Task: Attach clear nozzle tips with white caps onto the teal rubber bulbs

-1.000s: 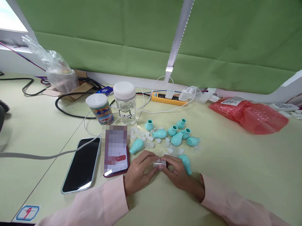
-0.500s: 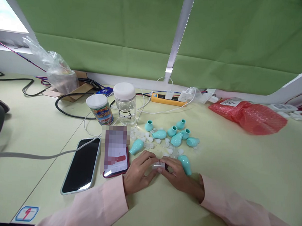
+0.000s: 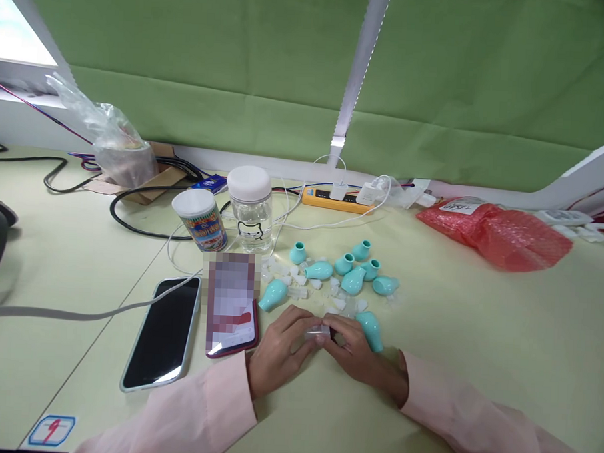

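Observation:
Between my two hands is a small clear plastic tube (image 3: 318, 331), lying roughly sideways just above the table. My left hand (image 3: 282, 349) pinches its left end with thumb and fingers. At the other end, my right hand (image 3: 351, 345) closes on it with fingertips and thumb; a dark bit shows beside those fingers. A turquoise bulb-shaped piece (image 3: 370, 329) lies against the outer side of my right hand. Several more turquoise bulbs (image 3: 353, 280) lie or stand beyond my hands, with small white and clear plastic pieces (image 3: 299, 292) scattered among them.
Left of my hands lie a red-cased phone (image 3: 232, 337) and a black-screened phone (image 3: 164, 334) with a grey cable across it. A printed can (image 3: 201, 222) and a clear bottle (image 3: 252, 214) stand behind. Further back are an orange power strip (image 3: 318, 199) and a red bubble-wrap package (image 3: 496, 235).
Both hands stay almost where they were, still on the clear tube. The left fingers have shifted very slightly; the bulbs have not moved.

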`<state>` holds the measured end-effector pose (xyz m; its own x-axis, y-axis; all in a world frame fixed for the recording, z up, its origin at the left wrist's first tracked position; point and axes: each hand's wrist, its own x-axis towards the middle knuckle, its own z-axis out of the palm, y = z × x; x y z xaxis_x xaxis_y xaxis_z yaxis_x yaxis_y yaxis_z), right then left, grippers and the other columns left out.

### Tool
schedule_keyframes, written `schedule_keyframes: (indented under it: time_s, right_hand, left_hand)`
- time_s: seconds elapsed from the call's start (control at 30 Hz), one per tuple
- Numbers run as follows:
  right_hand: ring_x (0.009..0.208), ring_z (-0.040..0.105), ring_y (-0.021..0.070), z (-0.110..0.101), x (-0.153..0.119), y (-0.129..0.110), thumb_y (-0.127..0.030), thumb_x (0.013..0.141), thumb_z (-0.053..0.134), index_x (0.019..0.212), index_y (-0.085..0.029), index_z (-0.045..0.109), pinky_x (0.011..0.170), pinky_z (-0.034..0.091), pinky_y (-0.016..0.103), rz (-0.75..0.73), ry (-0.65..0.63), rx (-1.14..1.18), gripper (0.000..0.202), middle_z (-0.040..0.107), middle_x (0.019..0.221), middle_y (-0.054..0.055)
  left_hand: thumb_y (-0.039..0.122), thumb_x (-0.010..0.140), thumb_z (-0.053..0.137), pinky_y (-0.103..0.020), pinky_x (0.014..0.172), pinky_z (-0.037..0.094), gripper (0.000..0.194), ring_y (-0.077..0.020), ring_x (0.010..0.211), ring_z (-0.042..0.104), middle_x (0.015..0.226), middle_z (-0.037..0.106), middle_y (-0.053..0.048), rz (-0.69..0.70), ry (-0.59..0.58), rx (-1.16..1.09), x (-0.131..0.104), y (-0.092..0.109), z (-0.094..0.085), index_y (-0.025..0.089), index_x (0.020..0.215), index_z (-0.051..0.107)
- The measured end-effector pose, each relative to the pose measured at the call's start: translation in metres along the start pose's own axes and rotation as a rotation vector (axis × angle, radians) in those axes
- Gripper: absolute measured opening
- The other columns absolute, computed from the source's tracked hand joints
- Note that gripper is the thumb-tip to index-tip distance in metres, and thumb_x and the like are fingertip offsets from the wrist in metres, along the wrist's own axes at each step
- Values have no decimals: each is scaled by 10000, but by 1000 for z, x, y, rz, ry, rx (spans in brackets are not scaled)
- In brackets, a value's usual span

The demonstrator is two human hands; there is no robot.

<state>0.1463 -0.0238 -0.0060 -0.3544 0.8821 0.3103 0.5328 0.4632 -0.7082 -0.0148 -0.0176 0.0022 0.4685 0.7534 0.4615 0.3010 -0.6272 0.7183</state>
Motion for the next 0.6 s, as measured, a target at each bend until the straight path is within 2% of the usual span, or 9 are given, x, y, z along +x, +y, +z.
schedule_keyframes:
  time_s: [0.1, 0.2, 0.3, 0.37, 0.43, 0.5, 0.6]
  right_hand:
    - [522, 449, 96, 2, 0, -2, -341, 820, 422, 642, -172, 485, 496, 364, 200, 13, 10, -24, 253, 483, 553, -16]
    - [497, 462, 93, -9, 2, -7, -386, 813, 424, 690, -160, 540, 485, 357, 200, 10, -16, -124, 282, 509, 540, -11]
    - [480, 483, 104, -36, 8, -16, -481, 765, 455, 823, -132, 577, 485, 345, 221, -80, -6, -335, 374, 537, 548, 2]
    - [478, 499, 118, -58, 12, -21, -518, 750, 448, 818, -136, 584, 484, 332, 235, -25, 4, -525, 411, 547, 548, 9]
    - [472, 511, 143, -73, 14, -21, -539, 743, 438, 743, -152, 583, 455, 305, 243, 124, -53, -731, 413, 555, 546, 19]
    - [502, 534, 180, -79, 11, -16, -519, 738, 453, 717, -155, 575, 438, 293, 249, 243, -175, -872, 384, 572, 577, 40]
    - [580, 557, 209, -81, 2, -7, -362, 729, 509, 801, -158, 570, 451, 330, 260, 299, -354, -873, 225, 589, 669, 61]
  left_hand:
    - [131, 796, 487, -296, 735, 461, 226, -168, 848, 514, 924, 578, -84, 14, -10, -17, -2, -2, 1, 157, 1018, 526]
    - [154, 807, 480, -296, 738, 459, 233, -169, 845, 529, 922, 600, -73, -26, -3, -52, -3, -3, 2, 166, 1034, 529]
    - [234, 792, 514, -283, 694, 477, 277, -158, 763, 566, 924, 609, -61, -259, 44, -118, -1, -3, 0, 176, 1063, 531]
    - [287, 795, 502, -277, 640, 490, 349, -138, 669, 573, 952, 598, -67, -424, 68, -187, 1, -2, -2, 181, 1127, 493]
    - [301, 822, 448, -276, 617, 492, 380, -131, 645, 565, 976, 585, -77, -485, 55, -256, 3, 0, -4, 185, 1184, 443]
    - [292, 837, 413, -276, 628, 490, 358, -141, 688, 559, 979, 580, -79, -472, 29, -290, 3, 1, -5, 186, 1177, 448]
    - [282, 802, 472, -276, 666, 487, 296, -159, 779, 550, 1002, 571, -63, -470, 39, -279, 3, 2, -4, 198, 1082, 513]
